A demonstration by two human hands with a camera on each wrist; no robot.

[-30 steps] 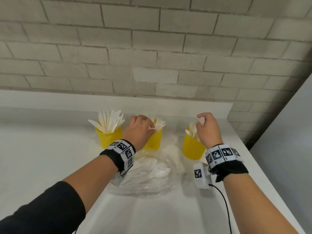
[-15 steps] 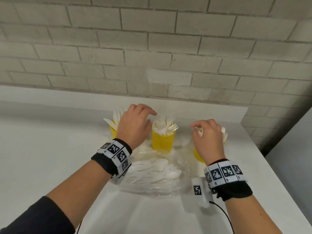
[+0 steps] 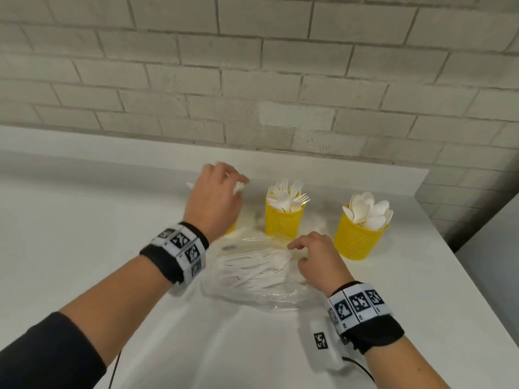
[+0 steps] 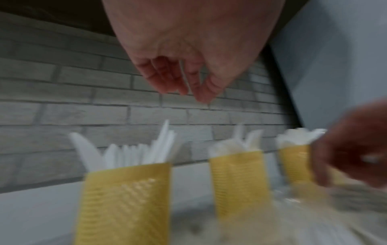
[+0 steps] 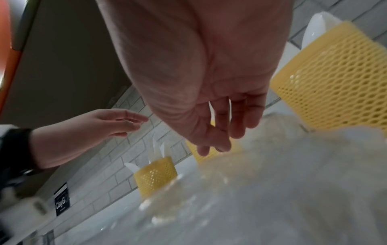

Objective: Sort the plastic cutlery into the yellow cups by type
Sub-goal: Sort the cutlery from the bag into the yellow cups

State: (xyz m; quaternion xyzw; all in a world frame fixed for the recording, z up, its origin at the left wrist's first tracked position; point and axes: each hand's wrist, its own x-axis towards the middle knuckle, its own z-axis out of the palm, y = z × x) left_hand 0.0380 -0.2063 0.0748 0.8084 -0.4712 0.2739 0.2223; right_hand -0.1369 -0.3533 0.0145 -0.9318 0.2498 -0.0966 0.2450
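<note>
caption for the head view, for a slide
Left hand above the knife cup, right hand reaching into the cutlery bag.

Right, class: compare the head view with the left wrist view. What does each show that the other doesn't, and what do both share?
Only the head view shows the right cup's spoons clearly, the loose cutlery on its clear plastic bag, both wristbands and the tagged white box.

Only the left wrist view shows the knives standing in the left cup and the left hand's underside, fingers relaxed, holding nothing.

Both show three yellow cups, the brick wall and both hands.
</note>
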